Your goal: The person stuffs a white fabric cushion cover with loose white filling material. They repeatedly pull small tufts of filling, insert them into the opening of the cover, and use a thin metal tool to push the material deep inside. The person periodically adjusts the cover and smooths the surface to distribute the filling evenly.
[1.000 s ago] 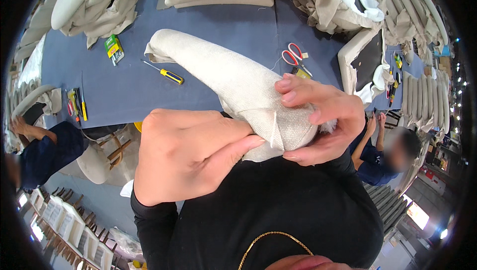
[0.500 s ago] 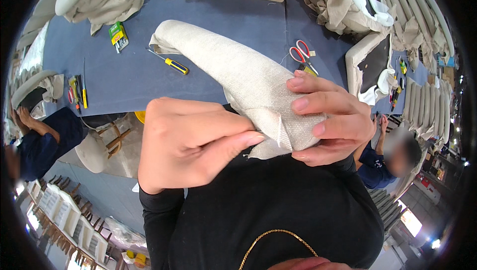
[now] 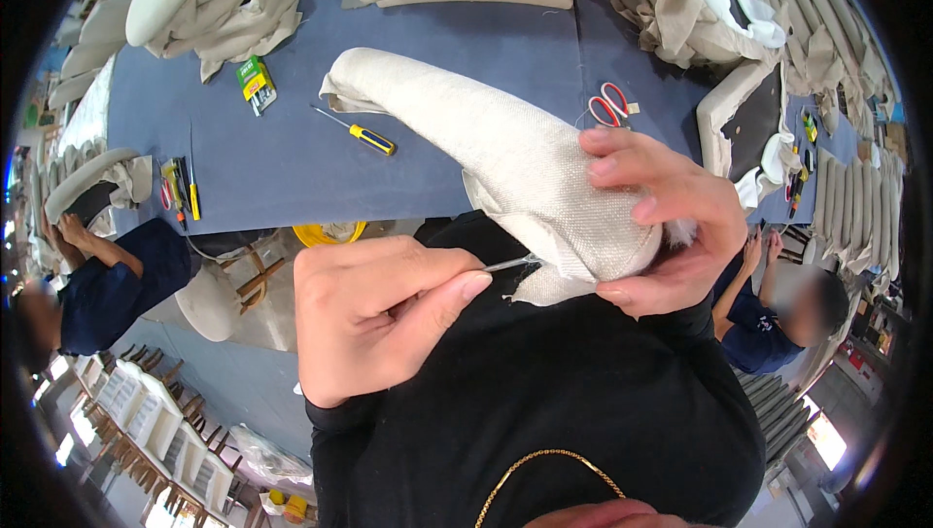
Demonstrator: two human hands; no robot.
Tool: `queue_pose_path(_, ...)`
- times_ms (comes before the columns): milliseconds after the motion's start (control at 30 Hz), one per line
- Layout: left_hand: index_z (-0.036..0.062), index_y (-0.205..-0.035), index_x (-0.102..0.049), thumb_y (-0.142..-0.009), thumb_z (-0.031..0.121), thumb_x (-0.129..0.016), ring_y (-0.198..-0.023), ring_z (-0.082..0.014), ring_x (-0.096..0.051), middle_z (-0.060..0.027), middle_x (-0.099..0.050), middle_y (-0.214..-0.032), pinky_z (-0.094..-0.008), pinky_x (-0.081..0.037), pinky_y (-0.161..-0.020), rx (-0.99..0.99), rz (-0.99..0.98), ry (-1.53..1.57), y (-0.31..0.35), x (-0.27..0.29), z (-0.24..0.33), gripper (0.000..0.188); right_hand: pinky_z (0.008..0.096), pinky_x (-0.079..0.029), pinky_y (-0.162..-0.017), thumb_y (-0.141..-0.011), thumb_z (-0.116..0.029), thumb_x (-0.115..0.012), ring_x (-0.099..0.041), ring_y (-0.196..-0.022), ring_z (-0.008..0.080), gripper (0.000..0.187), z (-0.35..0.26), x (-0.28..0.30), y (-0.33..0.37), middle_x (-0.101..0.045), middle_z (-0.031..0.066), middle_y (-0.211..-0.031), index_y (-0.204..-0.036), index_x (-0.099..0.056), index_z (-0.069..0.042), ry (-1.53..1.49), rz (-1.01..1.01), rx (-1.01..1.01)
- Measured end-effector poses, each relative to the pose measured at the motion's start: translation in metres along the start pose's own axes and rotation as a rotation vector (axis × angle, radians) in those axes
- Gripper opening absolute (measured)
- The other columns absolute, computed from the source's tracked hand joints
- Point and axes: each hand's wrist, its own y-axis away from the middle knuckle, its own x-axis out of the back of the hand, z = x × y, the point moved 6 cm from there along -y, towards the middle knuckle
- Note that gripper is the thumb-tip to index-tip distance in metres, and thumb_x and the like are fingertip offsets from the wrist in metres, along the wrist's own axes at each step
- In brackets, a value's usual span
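I noted, above the blue-grey flat surface's [image 3: 292, 168] near edge, a long, tapering, cream woven-fabric roll [image 3: 496, 139], seemingly mostly wrapped. Right hand [image 3: 685, 207] half-curled, gripping its wide end; left hand [image 3: 374, 304] tightly pinching. Cream frayed-edged flap [image 3: 544, 287] looked unfastened; fluffy white padding [image 3: 680, 231] exposed. Pinched thin silvery metal rod [image 3: 507, 264] met the fold.

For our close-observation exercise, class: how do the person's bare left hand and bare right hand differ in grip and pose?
The bare left hand pinches a thin, silver metal rod, while the bare right hand grips the broad end of a long, beige, woven-fabric-covered piece. The left hand is closed like a fist; the right hand's fingers are spread. Both are close to the piece's broad end.
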Motion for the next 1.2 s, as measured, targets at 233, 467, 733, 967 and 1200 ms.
queue_pose_path(233,0.0031,-0.091,-0.080,-0.084,0.001,-0.083,-0.050,-0.0171,-0.059,-0.0063,-0.065,-0.063,-0.0294,-0.042,-0.048,-0.038,0.090,-0.035,0.008,-0.014,0.008,0.009,0.0668,-0.040,-0.112,-0.076,-0.017,-0.094,-0.058,-0.129,0.0603,0.064,0.006,0.006,-0.001,-0.064,0.0400,-0.129,-0.126,-0.062,0.007,-0.008,-0.274,0.018)
queue_pose_path(467,0.0039,-0.093,-0.079,-0.082,0.002,-0.084,-0.050,-0.0185,-0.058,-0.0060,-0.063,-0.064,-0.0312,-0.042,-0.048,-0.086,0.159,-0.128,0.003,-0.019,0.021,0.011,0.0671,-0.040,-0.113,-0.074,-0.014,-0.095,-0.060,-0.128,0.0581,0.064,0.005,0.004,0.000,-0.064,0.0393,-0.130,-0.127,-0.063,0.006,0.005,-0.291,0.049)
queue_pose_path(733,0.0031,-0.091,-0.079,-0.082,0.002,-0.084,-0.049,-0.0178,-0.057,-0.0063,-0.063,-0.064,-0.0308,-0.041,-0.048,-0.031,0.152,-0.146,-0.003,-0.013,0.024,0.010,0.0624,-0.041,-0.114,-0.063,-0.010,-0.096,-0.060,-0.131,0.0543,0.071,0.011,0.003,-0.003,-0.066,0.0357,-0.129,-0.125,-0.064,0.006,0.031,-0.261,-0.060)
queue_pose_path(967,0.0026,-0.092,-0.080,-0.084,0.001,-0.082,-0.050,-0.0182,-0.059,-0.0077,-0.064,-0.063,-0.0305,-0.042,-0.049,-0.038,0.115,-0.090,0.003,-0.007,0.018,0.008,0.0611,-0.039,-0.116,-0.060,-0.007,-0.095,-0.059,-0.132,0.0528,0.070,0.012,0.002,0.001,-0.067,0.0329,-0.130,-0.123,-0.066,0.003,0.008,-0.226,-0.137)
queue_pose_path(1200,-0.0002,-0.090,-0.080,-0.083,0.003,-0.082,-0.054,-0.0209,-0.066,-0.0109,-0.070,-0.067,-0.0300,-0.046,-0.052,-0.074,0.085,-0.085,-0.003,-0.009,0.028,0.008,0.0631,-0.037,-0.118,-0.059,-0.003,-0.094,-0.064,-0.129,0.0483,0.070,0.009,-0.003,0.005,-0.067,0.0347,-0.129,-0.123,-0.066,0.003,-0.014,-0.227,-0.113)
